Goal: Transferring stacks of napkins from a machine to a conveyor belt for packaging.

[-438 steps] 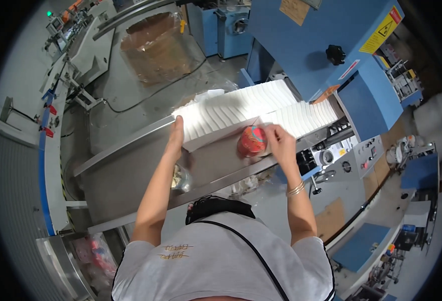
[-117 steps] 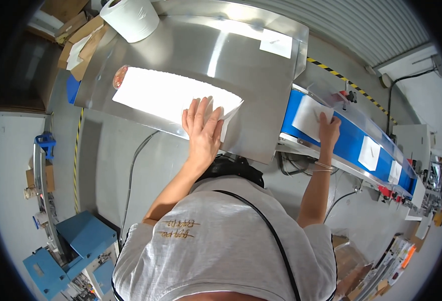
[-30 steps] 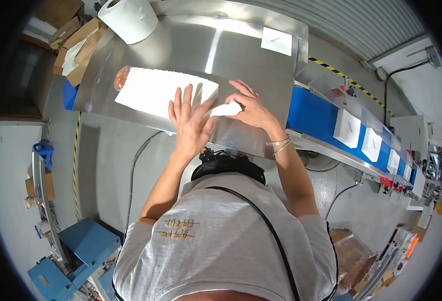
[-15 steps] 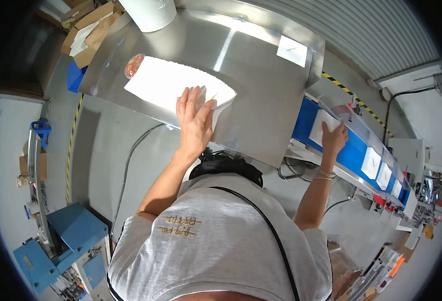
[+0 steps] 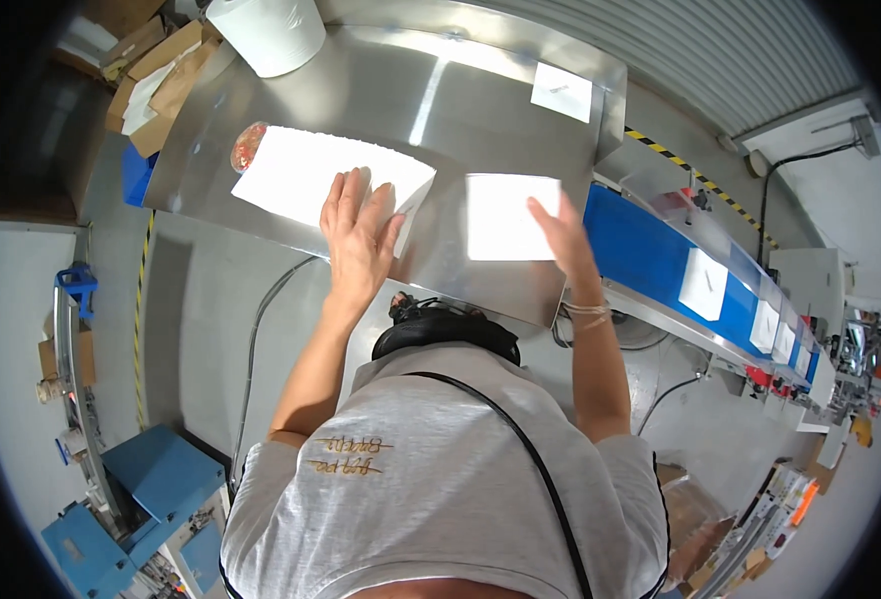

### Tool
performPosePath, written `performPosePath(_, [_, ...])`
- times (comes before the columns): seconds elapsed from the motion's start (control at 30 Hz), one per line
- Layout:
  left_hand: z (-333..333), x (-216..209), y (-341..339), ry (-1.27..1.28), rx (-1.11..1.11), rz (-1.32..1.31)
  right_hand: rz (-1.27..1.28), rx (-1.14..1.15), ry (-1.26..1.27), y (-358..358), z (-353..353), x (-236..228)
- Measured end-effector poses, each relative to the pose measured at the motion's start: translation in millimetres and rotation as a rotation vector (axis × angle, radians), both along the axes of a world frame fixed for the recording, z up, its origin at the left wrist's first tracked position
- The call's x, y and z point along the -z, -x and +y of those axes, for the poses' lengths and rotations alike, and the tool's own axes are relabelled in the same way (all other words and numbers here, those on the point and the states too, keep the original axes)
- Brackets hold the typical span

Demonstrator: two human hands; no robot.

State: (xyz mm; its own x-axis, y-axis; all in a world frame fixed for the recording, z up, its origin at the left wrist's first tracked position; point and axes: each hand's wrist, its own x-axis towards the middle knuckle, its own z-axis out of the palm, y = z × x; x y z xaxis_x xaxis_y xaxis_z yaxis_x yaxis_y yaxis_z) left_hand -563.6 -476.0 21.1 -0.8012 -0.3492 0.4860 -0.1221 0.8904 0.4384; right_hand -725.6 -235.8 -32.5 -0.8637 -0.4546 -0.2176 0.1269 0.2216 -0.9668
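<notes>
A long row of white square packets (image 5: 305, 170), standing close together, lies along the near left side of the steel table (image 5: 380, 85). My left hand (image 5: 358, 240) rests on the row's right end, its fingers stretched out and slightly apart. Against the row's far left end sits a clear round thing with red content (image 5: 249, 147). My right hand (image 5: 566, 240), blurred by motion, pinches the right edge of a single white square packet (image 5: 505, 218) over the table's right part. The fingers beneath that packet are hidden.
A blue conveyor belt (image 5: 640, 240) on the right carries several white packets (image 5: 703, 284) behind a clear guard. One white sheet (image 5: 562, 92) lies at the table's back right. A white roll (image 5: 271, 35) stands at the back left, near open cardboard boxes (image 5: 166, 80).
My right hand has lifted a white packet off the conveyor belt and brought it left over the table. My left hand stays on the row. The view has shifted slightly.
</notes>
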Motion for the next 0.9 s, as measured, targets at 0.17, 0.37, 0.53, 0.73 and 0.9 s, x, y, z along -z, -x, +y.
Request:
performPosePath(0.17, [-2,0,4,-0.029,0.016,0.048,0.179,0.423,-0.601,27,108,-12])
performPosePath(0.37, [-1,6,7,-0.051,-0.001,0.104,0.773,0.56,-1.048,36,120,0])
performPosePath(0.53, [-2,0,5,-0.032,0.082,0.031,0.472,-0.311,-0.228,-5,-29,-49])
performPosePath(0.73, [-3,-12,8,-0.034,0.053,-0.026,0.689,-0.489,-0.025,-1,-86,2])
performPosePath(0.9, [-24,5,1,0.031,-0.009,-0.014,0.1,0.031,-0.166,10,-2,16])
